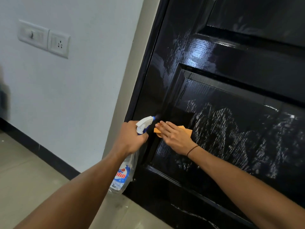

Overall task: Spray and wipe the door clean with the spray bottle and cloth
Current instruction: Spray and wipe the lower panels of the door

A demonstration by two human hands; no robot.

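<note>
Far left on the white wall (82,80) there's a switch plate (43,38) with a socket, dark skirting (41,152) running along the tiled floor (24,171) below it. Then the left hand (132,138), curled round the neck of the bottle (123,176), nozzle aimed at the door (231,80) edge, clear body hanging down by the frame. Just right of that the right hand (175,138), fingers straight and flat, pressing the orange cloth (186,129) onto the lower panel. Thin black band (192,150) on that wrist. Further right the glossy black door is all streaky white smears, more up top too
</note>
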